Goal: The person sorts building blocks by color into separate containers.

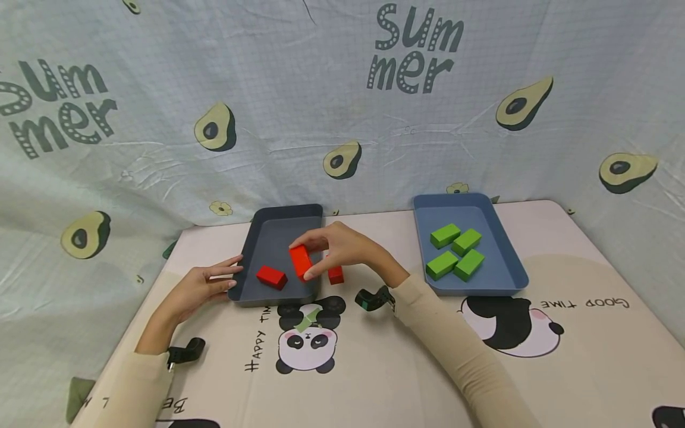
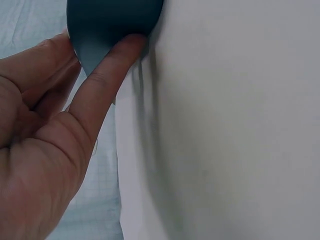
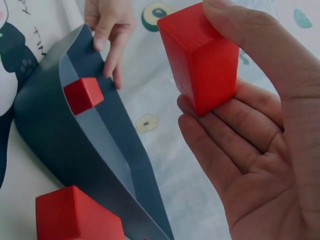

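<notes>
Fingers [image 3: 242,120] pinch red block [image 3: 205,60]; head adds green blocks [image 1: 467,242].

Red blocks [image 1: 272,277], green blocks [image 1: 440,265]. Slate-grey tray [image 1: 278,238], blue tray [image 1: 452,211]. Worktop [image 1: 385,356]: cream-pink, panda print. Cloth [image 1: 278,89]: pale blue, avocado print.

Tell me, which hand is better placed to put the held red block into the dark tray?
Probably the right hand: it pinches the red block close to the dark tray. The left hand touches the tray's edge and holds no block, so it seems better suited to steadying.
</notes>
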`<move>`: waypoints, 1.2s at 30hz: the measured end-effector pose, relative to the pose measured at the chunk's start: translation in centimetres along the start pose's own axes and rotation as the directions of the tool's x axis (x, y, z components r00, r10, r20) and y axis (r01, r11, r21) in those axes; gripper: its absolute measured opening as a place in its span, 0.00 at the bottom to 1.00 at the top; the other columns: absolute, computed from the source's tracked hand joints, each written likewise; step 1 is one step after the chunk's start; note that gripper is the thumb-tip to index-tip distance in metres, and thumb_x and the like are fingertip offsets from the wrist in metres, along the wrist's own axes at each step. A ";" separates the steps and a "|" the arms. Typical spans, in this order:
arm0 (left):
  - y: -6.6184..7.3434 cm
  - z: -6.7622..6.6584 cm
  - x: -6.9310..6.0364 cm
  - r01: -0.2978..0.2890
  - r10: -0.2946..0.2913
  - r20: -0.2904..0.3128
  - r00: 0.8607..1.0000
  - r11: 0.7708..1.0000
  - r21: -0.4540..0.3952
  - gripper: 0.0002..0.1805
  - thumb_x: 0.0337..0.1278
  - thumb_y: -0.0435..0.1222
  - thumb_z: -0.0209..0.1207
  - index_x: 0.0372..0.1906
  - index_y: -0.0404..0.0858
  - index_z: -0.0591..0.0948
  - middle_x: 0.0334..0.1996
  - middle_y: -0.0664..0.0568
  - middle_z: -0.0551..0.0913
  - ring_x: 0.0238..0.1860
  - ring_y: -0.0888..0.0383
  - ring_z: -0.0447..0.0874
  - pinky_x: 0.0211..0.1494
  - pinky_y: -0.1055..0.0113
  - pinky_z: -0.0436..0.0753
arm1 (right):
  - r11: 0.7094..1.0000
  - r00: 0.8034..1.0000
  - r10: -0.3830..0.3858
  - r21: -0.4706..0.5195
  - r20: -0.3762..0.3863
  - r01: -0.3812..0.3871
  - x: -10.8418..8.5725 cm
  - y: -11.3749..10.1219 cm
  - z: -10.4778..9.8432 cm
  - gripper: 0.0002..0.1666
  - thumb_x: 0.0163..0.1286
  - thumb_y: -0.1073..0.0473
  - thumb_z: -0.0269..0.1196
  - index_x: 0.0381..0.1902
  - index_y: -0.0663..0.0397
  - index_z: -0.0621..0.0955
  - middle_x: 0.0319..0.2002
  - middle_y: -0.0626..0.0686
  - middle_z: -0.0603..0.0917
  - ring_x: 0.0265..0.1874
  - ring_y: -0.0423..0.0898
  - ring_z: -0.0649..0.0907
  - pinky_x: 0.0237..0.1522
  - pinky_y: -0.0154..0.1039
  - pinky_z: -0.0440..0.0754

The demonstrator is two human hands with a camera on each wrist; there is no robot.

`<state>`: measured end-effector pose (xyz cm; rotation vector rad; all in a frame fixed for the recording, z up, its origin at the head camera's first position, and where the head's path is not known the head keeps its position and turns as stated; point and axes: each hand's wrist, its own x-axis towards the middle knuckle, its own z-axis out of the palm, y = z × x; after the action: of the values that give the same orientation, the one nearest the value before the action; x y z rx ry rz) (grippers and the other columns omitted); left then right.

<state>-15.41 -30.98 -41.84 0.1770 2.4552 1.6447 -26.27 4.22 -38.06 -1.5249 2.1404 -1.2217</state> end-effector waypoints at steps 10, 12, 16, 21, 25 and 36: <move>-0.8 0.2 -0.1 -0.037 0.037 0.001 0.999 0.999 -0.028 0.30 0.68 0.29 0.62 0.71 0.24 0.69 0.80 0.38 0.51 0.57 0.75 0.78 0.51 0.66 0.87 | 1.000 1.000 -0.009 0.000 0.005 0.009 0.3 -0.5 0.1 0.35 0.55 0.54 0.80 0.61 0.51 0.83 0.55 0.49 0.87 0.53 0.37 0.86 0.58 0.31 0.81; -0.8 0.2 -0.1 -0.032 0.033 0.005 0.999 0.999 -0.042 0.30 0.68 0.29 0.61 0.71 0.25 0.68 0.80 0.39 0.50 0.58 0.74 0.78 0.51 0.65 0.87 | 1.000 1.000 -0.011 0.001 0.012 0.011 0.4 -0.5 0.1 0.35 0.55 0.54 0.80 0.61 0.51 0.83 0.56 0.49 0.87 0.53 0.37 0.86 0.58 0.31 0.81; -0.8 0.1 -0.1 -0.014 0.016 0.018 1.000 0.997 -0.073 0.31 0.69 0.30 0.61 0.72 0.25 0.67 0.81 0.40 0.48 0.59 0.73 0.78 0.52 0.64 0.87 | 1.000 1.000 -0.016 -0.001 0.020 0.016 0.6 -0.4 0.1 0.36 0.55 0.54 0.80 0.62 0.52 0.83 0.56 0.51 0.86 0.53 0.38 0.86 0.58 0.31 0.80; -0.7 0.0 0.0 0.021 -0.019 0.020 1.000 0.996 -0.090 0.32 0.70 0.31 0.61 0.73 0.27 0.66 0.81 0.42 0.48 0.59 0.73 0.77 0.51 0.64 0.87 | 1.000 0.999 -0.021 0.017 0.027 0.021 1.0 -0.1 0.1 0.36 0.55 0.55 0.80 0.62 0.53 0.83 0.58 0.51 0.86 0.54 0.39 0.85 0.59 0.31 0.80; -0.6 -0.1 0.0 0.044 -0.042 0.022 0.999 0.994 -0.097 0.32 0.70 0.31 0.61 0.74 0.27 0.65 0.81 0.43 0.48 0.58 0.71 0.79 0.50 0.64 0.88 | 0.999 0.999 -0.017 0.035 0.032 0.015 1.1 0.2 0.1 0.36 0.55 0.55 0.80 0.62 0.53 0.83 0.58 0.51 0.85 0.54 0.39 0.85 0.59 0.31 0.80; -0.7 -0.1 0.2 0.065 -0.064 0.019 0.998 0.993 -0.097 0.33 0.68 0.32 0.63 0.73 0.27 0.67 0.81 0.43 0.49 0.56 0.73 0.80 0.48 0.64 0.88 | 0.998 0.999 -0.008 0.066 0.034 0.006 1.7 0.7 0.5 0.35 0.56 0.55 0.80 0.62 0.54 0.82 0.57 0.51 0.85 0.54 0.39 0.85 0.59 0.31 0.80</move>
<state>-15.67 -31.33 -42.47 0.0956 2.3368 1.7245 -27.16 2.61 -38.41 -1.5163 2.0544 -1.2465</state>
